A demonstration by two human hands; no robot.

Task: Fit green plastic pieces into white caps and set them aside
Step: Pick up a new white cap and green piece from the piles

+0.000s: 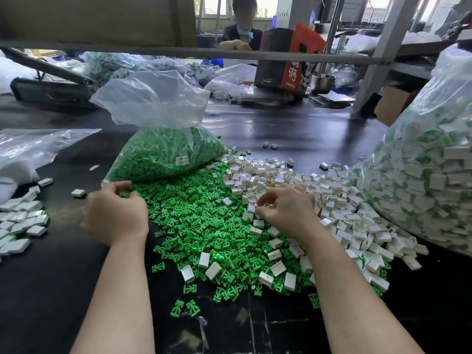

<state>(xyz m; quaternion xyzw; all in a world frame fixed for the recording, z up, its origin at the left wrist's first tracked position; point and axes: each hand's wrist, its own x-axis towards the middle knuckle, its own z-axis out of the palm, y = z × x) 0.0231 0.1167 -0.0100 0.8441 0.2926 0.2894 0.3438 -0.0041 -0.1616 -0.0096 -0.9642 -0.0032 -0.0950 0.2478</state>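
Landmark: the green pile [204,226], loose green pieces spread mid-tabletop [51,302].

Hands, nearest first:
- Right hand [286,210] at the pile's right edge, where green meets the white caps [332,208]. Fingers curled, fingertips pinching what looks like one white cap; contact is partly hidden by the fingers.
- Left hand [115,213] at the pile's left edge, fingers loosely curled over the green pieces. Cannot tell if it has one yet.

Doing the step well, my read:
- Take one green piece by its stem end, not a clump.
- Turn the cap so its open side faces the piece, line up square, then press home.
- The pieces look small and slippery, so keep the pinch near the tip.
- Drop finished ones on the white heap [20,221] left of the pile, away from the empties.

Containers, near to far:
- Right of the pile: big clear bag [421,175] full of white caps with green showing inside, likely assembled.
- Just behind the pile: open clear bag [163,149] stuffed with green pieces, mouth up.
- Left of the pile: flat plastic bag [30,146], contents unclear.
- Far behind: steel bowl [323,81], contents not visible.
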